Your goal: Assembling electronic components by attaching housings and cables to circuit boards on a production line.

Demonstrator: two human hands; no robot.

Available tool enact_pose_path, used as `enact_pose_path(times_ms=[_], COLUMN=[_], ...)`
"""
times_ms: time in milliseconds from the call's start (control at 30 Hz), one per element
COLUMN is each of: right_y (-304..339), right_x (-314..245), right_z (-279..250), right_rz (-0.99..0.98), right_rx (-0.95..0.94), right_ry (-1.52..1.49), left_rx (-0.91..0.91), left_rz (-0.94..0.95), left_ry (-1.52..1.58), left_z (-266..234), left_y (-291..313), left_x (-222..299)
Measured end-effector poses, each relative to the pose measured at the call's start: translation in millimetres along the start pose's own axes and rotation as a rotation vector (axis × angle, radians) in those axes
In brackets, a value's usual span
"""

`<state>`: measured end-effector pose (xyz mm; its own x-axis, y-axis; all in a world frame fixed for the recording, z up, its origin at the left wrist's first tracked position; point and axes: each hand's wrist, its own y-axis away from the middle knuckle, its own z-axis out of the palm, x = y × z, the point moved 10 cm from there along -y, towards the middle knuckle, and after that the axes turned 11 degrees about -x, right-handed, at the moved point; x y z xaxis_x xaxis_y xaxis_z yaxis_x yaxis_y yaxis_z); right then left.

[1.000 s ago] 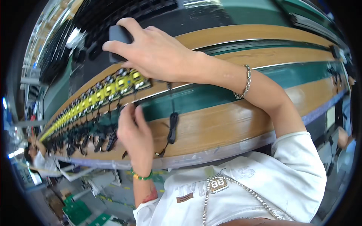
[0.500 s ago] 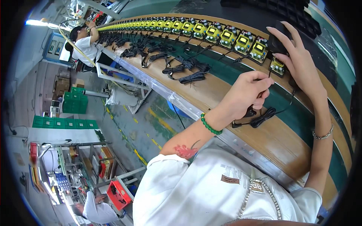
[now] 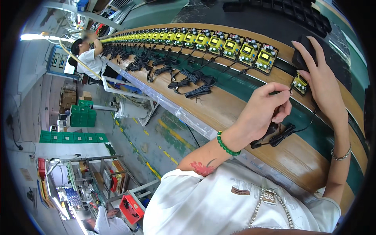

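From the middle of the view, the left hand (image 3: 267, 106) is at 3 o'clock, its fingers curled in and thumb and forefinger pinching a thin black cord (image 3: 291, 90). The cord runs to a small circuit board (image 3: 299, 84) with a yellow transformer, which sits between 2 and 3 o'clock, just beyond those fingertips. The right hand (image 3: 326, 85) is also between 2 and 3 o'clock, farther out; its fingers spread around a black block (image 3: 304, 55) and grip it, with the thumb near the board's upper edge.

A long row of similar boards (image 3: 247, 53) curves from 2 o'clock round to between 10 and 11 o'clock along the tabletop (image 3: 223, 111), which has a wooden surface with green strips. Black cables (image 3: 197, 91) lie in tied coils on the wood around 12 o'clock, and another coiled cable (image 3: 282, 135) rests below the left hand, just past 3 o'clock. A black tray (image 3: 288, 11) lies toward 1 o'clock.

At 10 o'clock a co-worker (image 3: 91, 58) in white is beside the row's far end. Green boxes (image 3: 83, 114) are stacked at 9 o'clock, and a red bin (image 3: 129, 207) stands at 7 o'clock, near another person (image 3: 107, 223).
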<state>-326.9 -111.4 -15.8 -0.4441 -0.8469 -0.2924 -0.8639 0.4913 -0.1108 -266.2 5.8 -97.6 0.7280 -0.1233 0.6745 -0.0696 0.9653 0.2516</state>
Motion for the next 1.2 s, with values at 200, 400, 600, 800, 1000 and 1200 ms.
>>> enact_pose_path(times_ms=[200,400,600,800,1000,1200], right_y=[-1.3,2.1,4.2,7.1,5.6,6.5], right_x=[-0.1,-10.9,-3.4,4.8,10.2,13.8], right_z=[0.5,-6.7,-7.4,-14.2,-22.7,-19.5], right_rz=[-0.027,-0.071,-0.025,-0.164,-0.154,-0.114], right_rx=[0.06,0.206,0.118,0.269,0.327,0.257], right_ry=[0.105,0.285,0.136,0.039,0.028,-0.004], left_rx=[0.054,0.085,0.148,0.141,-0.026,0.02], left_rz=[-0.079,-0.046,-0.039,-0.154,-0.027,-0.025], left_ry=[-0.026,0.099,-0.005,-0.149,-0.113,-0.334], left_z=[0.3,8.1,0.7,-6.6,10.4,23.4], left_y=[0.3,-6.7,-9.0,12.8,-21.3,-26.7], left_x=[-5.0,-14.6,-22.8,-25.0,-8.4,-0.7])
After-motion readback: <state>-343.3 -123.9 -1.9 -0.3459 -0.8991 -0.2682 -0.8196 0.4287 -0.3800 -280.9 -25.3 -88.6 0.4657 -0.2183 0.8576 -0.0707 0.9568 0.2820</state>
